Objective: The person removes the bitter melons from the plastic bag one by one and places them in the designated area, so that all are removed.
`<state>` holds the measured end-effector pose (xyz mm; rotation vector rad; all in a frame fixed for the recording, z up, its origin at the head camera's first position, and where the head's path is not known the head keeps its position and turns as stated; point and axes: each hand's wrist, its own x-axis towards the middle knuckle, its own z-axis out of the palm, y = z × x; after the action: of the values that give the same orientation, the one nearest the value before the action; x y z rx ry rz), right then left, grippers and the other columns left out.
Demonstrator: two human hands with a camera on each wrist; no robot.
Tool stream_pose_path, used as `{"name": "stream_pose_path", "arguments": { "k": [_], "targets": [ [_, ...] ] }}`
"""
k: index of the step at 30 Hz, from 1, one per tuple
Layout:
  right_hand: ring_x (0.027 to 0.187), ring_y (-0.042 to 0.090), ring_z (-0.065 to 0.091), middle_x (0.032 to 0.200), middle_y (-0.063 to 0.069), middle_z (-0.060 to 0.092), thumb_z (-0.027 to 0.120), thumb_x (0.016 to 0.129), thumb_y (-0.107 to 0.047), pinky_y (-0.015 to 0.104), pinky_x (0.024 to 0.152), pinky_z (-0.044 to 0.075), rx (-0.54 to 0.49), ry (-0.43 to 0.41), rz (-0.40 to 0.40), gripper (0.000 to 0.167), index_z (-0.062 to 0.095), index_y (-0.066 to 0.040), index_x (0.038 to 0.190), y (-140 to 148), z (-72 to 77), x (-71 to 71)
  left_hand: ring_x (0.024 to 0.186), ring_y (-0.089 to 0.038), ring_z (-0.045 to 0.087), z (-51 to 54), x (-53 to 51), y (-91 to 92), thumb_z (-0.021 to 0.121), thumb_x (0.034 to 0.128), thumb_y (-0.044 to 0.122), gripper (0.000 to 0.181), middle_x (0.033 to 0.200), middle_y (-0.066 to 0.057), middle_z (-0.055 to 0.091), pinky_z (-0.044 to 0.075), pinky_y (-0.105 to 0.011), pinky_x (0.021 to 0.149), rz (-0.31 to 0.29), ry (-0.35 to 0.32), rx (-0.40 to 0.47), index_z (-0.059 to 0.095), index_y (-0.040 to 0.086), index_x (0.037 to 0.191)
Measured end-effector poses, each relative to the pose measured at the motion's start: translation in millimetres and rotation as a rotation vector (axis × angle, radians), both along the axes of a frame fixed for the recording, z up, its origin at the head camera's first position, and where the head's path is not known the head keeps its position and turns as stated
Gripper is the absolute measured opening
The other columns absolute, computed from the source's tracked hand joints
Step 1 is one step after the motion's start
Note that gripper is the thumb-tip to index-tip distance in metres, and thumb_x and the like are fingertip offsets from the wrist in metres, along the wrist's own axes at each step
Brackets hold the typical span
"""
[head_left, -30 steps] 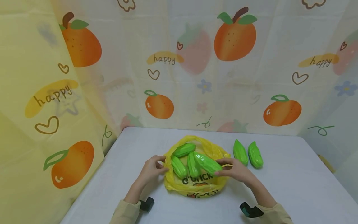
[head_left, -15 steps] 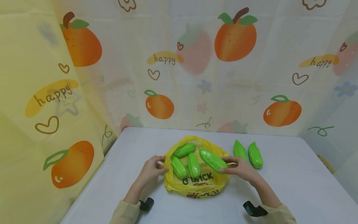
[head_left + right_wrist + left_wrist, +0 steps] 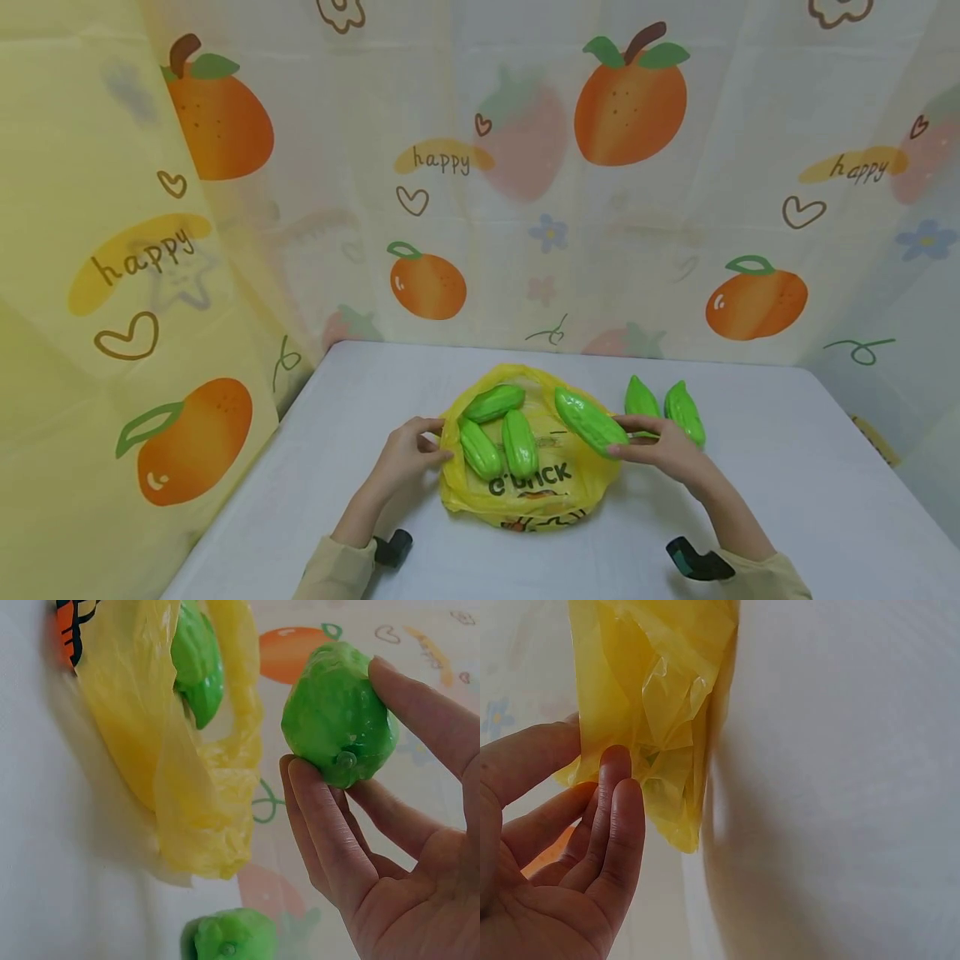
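A yellow plastic bag with printed lettering lies with its mouth wide on the white table. My left hand pinches its left rim; in the left wrist view, thumb and fingers take the crinkled yellow plastic between them. By one end, my right hand holds a green bitter melon above the bag's right rim. The right wrist view shows this melon gripped by thumb and fingertips, apart from the bag. Inside the bag lie three more melons, one a bitter melon in the middle.
Beyond my right hand, two further bitter melons lie on the table, one partly hidden melon and another melon. A fruit-printed curtain hangs behind the white tabletop and along its left side.
My right hand has drawn the bitter melon rightward, from among the others in the bag to above its right rim. My left hand keeps its place.
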<state>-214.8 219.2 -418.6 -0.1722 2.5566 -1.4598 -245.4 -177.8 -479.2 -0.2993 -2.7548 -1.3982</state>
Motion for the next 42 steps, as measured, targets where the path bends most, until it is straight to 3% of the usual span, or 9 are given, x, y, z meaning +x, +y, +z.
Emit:
{"name": "stream_pose_path", "arguments": {
  "k": [15, 27, 42],
  "targets": [
    [0.111, 0.028, 0.059, 0.132, 0.019, 0.054, 0.073, 0.081, -0.037, 0.044, 0.091, 0.049, 0.046, 0.004, -0.07, 0.065, 0.053, -0.004, 0.133, 21.6, 0.2, -1.0, 0.076, -0.008, 0.061, -0.3, -0.1, 0.4, 0.081, 0.0739, 0.015, 0.05, 0.108, -0.003, 0.064, 0.052, -0.023, 0.067, -0.004, 0.007, -0.03, 0.064, 0.006, 0.12],
    [0.112, 0.029, 0.057, 0.133, 0.023, 0.051, 0.071, 0.084, -0.036, 0.028, 0.082, 0.049, 0.067, 0.031, -0.109, 0.064, 0.052, -0.001, 0.133, 39.0, 2.9, 3.8, 0.076, -0.009, 0.061, 0.0, -1.2, 0.9, 0.081, 0.0739, 0.014, 0.05, 0.108, -0.003, 0.064, 0.051, -0.023, 0.068, 0.006, -0.008, -0.005, 0.064, 0.007, 0.12],
    [0.118, 0.034, 0.05, 0.137, 0.026, 0.047, 0.069, 0.085, -0.04, 0.035, 0.086, 0.048, 0.114, 0.015, -0.142, 0.072, 0.045, 0.002, 0.138, 52.2, 5.1, 6.0, 0.076, -0.009, 0.061, 1.1, -1.9, 0.6, 0.081, 0.0737, 0.015, 0.049, 0.109, -0.004, 0.064, 0.051, -0.022, 0.067, -0.005, 0.008, -0.012, 0.064, 0.006, 0.119]
  ]
}}
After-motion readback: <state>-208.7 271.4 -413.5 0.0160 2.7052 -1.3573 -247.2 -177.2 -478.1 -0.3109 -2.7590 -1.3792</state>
